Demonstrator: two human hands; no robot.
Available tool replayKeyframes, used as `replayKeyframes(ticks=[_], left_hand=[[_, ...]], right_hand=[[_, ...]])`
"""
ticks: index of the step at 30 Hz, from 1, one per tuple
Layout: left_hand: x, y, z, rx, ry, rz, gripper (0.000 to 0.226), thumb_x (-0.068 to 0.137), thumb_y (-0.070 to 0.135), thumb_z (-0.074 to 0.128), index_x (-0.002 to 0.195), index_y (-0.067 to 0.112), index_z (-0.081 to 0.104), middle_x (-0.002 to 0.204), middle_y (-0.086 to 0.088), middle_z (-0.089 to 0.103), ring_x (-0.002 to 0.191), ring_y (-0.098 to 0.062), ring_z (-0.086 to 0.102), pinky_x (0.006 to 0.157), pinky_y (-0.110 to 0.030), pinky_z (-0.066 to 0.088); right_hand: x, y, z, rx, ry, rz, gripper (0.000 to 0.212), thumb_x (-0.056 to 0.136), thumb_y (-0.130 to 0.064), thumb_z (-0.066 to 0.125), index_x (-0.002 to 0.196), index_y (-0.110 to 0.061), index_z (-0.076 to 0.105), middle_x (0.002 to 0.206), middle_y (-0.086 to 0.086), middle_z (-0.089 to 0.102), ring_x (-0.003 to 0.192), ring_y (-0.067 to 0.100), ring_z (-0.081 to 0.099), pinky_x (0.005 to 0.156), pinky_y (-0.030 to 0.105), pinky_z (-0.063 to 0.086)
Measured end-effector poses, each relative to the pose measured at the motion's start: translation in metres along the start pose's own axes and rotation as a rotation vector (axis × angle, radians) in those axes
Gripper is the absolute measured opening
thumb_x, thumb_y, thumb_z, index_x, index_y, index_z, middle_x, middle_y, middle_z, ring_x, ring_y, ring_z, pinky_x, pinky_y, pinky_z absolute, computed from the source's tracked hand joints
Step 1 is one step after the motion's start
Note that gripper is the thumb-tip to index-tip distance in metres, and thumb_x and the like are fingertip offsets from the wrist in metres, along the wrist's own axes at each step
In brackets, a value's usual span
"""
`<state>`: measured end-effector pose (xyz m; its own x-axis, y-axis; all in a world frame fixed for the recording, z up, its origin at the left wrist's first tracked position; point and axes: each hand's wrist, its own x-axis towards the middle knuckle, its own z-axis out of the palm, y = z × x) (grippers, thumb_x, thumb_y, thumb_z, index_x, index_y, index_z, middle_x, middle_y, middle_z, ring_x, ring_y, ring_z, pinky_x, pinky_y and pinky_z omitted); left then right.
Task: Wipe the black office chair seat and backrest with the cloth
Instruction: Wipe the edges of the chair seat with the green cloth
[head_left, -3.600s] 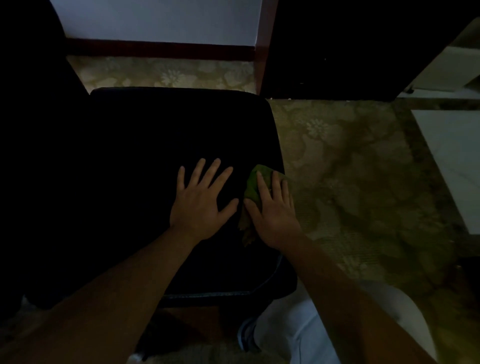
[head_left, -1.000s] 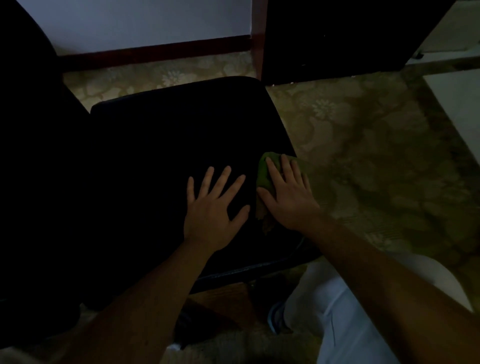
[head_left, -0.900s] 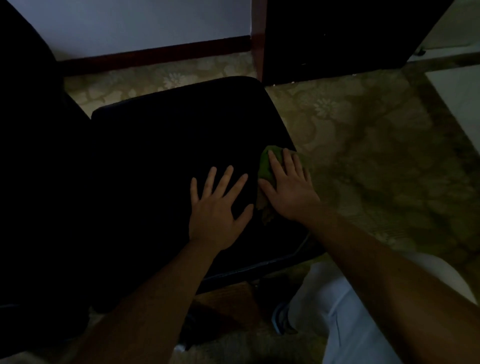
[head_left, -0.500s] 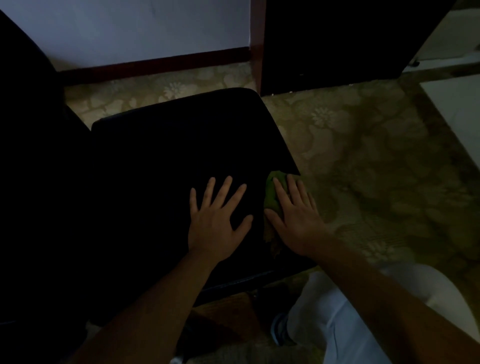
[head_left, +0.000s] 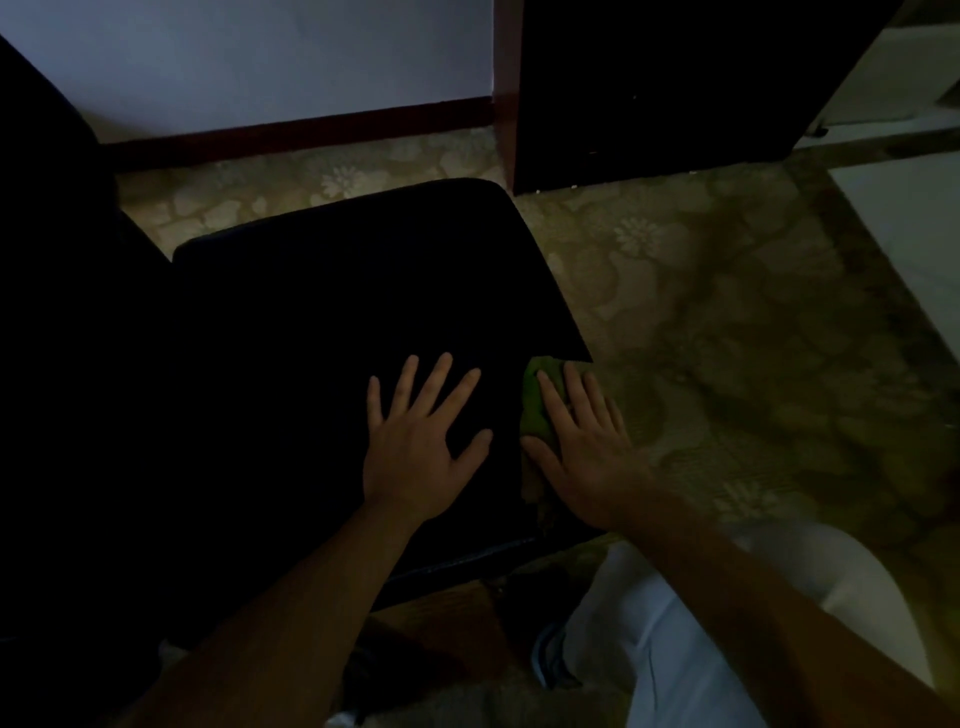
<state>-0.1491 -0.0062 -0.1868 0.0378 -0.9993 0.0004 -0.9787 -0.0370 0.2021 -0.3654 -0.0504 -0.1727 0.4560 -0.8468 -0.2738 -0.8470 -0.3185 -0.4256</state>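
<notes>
mid-wipe on the black padded office chair seat (head_left: 337, 312). the crumpled green cloth (head_left: 534, 402) sits at the seat's right front edge, pinned under the right hand (head_left: 587, 457). that grip is flat, fingers straight and close together, pressing the cloth down rather than curling round it. the left hand (head_left: 415, 441) lies just beside it on the bare seat, grip apart, fingers spread, holding nothing; looks like it is bracing the chair.

progress, as a judgement: seat step in hand, near the right rim and front corner. the frame is too dark to tell which parts of the seat are already wiped - no streaks or damp marks show. the tall dark backrest (head_left: 47, 270) at far left is well apart from the cloth, so that half of the task looks to be left, along with whatever remains of the seat's middle and left side.

counts: one chair, one seat, one backrest, one cloth, two hands - both on the seat. around it: a patterned beige carpet floor (head_left: 727, 322), a pale wall (head_left: 260, 57) with a red-brown skirting board (head_left: 311, 127), a dark door panel (head_left: 675, 78), and one white trouser leg (head_left: 675, 649) at lower right.
</notes>
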Motion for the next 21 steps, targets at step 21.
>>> replayKeyframes(ticks=[21], left_hand=[[0.002,0.001,0.001,0.019,0.004,0.003,0.069,0.095,0.07,0.024,0.157,0.04,0.027,0.167,0.006,0.02,0.155,-0.027,0.012,0.122,-0.061,0.003]], right_hand=[[0.009,-0.017,-0.01,-0.052,-0.073,0.088,0.076,0.104,-0.059,0.023,0.161,-0.024,-0.013,0.168,0.011,-0.018,0.155,0.034,-0.013,0.125,0.055,0.001]])
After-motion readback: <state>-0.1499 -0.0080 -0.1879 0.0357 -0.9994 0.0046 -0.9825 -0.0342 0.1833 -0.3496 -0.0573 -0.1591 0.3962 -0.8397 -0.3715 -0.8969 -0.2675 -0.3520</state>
